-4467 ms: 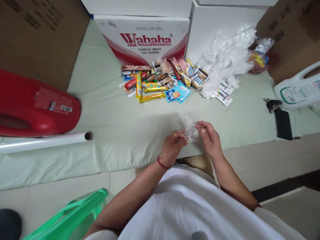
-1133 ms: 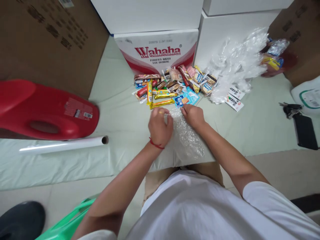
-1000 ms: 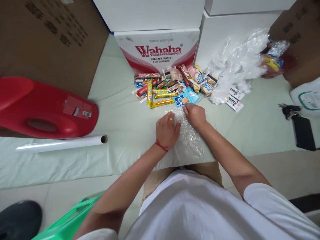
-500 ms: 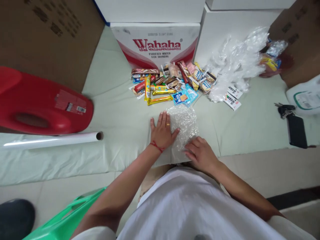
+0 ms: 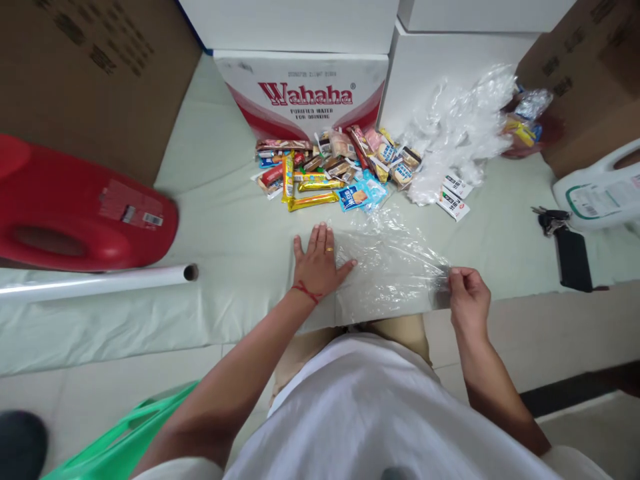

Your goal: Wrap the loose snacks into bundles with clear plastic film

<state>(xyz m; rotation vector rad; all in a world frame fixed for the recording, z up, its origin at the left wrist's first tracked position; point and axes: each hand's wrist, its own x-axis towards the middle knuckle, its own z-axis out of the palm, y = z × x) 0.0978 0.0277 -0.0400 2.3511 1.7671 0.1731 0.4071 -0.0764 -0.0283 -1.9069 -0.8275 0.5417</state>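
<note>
A clear plastic bag (image 5: 383, 267) lies spread at the front edge of the cloth-covered table (image 5: 235, 247). My left hand (image 5: 317, 263) rests flat on the bag's left side, fingers apart, with a ring on one finger and a red string at the wrist. At the bag's right edge my right hand (image 5: 469, 293) pinches the plastic between thumb and fingers and holds it stretched. Just beyond the bag is a pile of wrapped snacks (image 5: 325, 170), among them yellow bars and a blue packet (image 5: 353, 197).
Behind the snacks stands a Wahaha water carton (image 5: 310, 93). Crumpled clear plastic bags (image 5: 450, 140) are heaped at the back right. A red jug (image 5: 90, 207) and a white roll (image 5: 100, 283) lie on the left. Keys, a black phone (image 5: 573, 259) and a white jug (image 5: 600, 190) are on the right.
My right hand has moved right, drawing the bag's right edge out, so the plastic is now wider and flatter. My left hand stays pressed in place.
</note>
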